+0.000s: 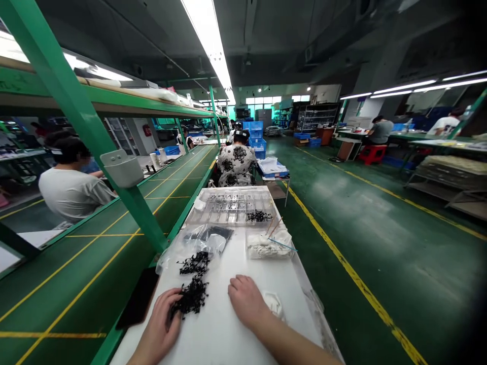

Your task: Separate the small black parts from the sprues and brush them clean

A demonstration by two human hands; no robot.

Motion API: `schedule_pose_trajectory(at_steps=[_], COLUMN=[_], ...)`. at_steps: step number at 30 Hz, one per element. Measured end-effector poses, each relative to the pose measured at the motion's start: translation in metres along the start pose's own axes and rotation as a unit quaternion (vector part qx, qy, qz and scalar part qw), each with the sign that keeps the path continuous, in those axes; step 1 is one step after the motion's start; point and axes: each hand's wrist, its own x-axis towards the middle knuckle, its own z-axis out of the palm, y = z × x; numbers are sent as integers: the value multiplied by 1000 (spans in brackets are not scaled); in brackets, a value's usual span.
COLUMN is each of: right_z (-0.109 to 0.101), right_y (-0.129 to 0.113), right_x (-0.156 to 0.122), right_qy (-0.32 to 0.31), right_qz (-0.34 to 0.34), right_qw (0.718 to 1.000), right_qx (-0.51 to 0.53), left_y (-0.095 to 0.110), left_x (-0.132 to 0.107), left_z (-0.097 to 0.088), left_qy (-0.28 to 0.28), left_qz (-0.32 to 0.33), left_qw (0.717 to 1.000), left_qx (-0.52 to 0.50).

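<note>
Two heaps of small, thin black parts lie on the white tabletop [216, 329]. At the nearer heap [195, 295], my left hand [162, 319] is curled round the left edge, with some black parts between thumb and fingers. The farther heap [196, 262] lies at the mouth of a clear plastic bag [178, 243]. To the right of the heaps, my right hand [247, 299] rests low over the table with its fingers bent in; whatever they hold is hidden. Beside that wrist is a small white bundle [273, 304].
A clear compartment tray [228, 205] holding small parts spans the table's far end. Nearer stands a container of white material [268, 246] with thin sticks on it. A dark flat object [139, 296] lies at left, by the green conveyor [114, 248]. A person [238, 162] sits ahead.
</note>
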Motion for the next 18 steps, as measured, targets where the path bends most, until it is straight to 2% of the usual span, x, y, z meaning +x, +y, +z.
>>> schedule_pose_trajectory(at_steps=[5,10,14,16,18], right_z=[7,-3,-34,-60,-87], right_y=[4,-5,-2,11,31], right_x=[0,0,15,42,85], right_qy=[-24,-34,-34,-20,4], right_qz=[-1,22,29,39,59], right_qw=[999,998,999,999,998], right_qx=[-35,-40,-27,-26,-30], left_y=[3,9,6,-1,-11], left_x=[-3,-1,0,1,2], left_z=[8,1,-9,-11,-11], left_qy=[25,17,7,1,-8], left_qz=[-32,-36,-26,-12,2], left_qw=[999,998,998,998,998], left_qx=[-32,-45,-50,-57,-68])
